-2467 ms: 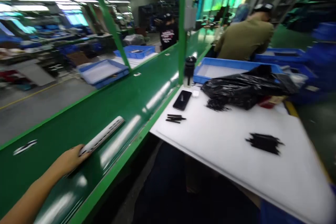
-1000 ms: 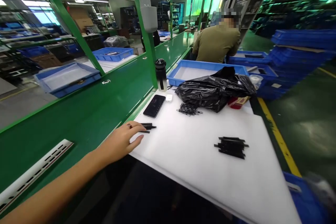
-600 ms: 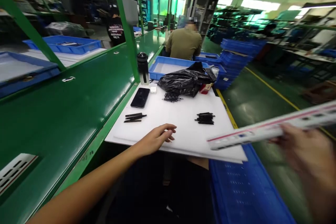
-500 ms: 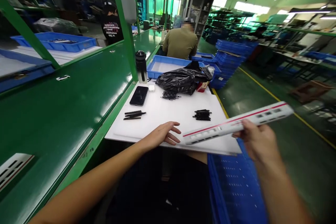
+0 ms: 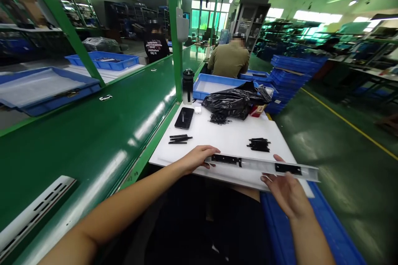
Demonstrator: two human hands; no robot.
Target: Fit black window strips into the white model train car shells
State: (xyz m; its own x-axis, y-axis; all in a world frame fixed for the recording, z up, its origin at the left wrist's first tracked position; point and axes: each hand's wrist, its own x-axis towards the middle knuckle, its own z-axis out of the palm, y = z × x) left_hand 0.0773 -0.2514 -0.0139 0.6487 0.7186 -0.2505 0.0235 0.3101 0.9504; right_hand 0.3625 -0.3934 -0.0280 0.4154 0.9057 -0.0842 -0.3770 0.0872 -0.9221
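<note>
A white toy train car shell (image 5: 258, 165) lies across both hands above the table's front edge, hollow side facing me, with black pieces inside near each end. My left hand (image 5: 198, 159) grips its left end between thumb and fingers. At the right part, my right hand (image 5: 287, 190) holds it from below, fingers partly hidden behind it. On the white table top (image 5: 217, 140) rest a pile of black strips (image 5: 259, 145) behind the shell and a few more black strips (image 5: 179, 139) to the left. Small black wire-like parts (image 5: 219, 119) are heaped farther back.
Another white train shell (image 5: 39, 211) lies on the green conveyor (image 5: 124, 132) at left. A phone (image 5: 184, 118), bottle (image 5: 188, 87), black plastic bag (image 5: 233, 102) and blue tray (image 5: 202, 85) stand toward the back. Blue crates (image 5: 287, 80) are stacked right; a co-worker (image 5: 231, 58) sits ahead.
The shell has been turned from its striped outer side to its hollow side and brought left over the table. My left hand has taken hold of its left end. The view has swung left.
</note>
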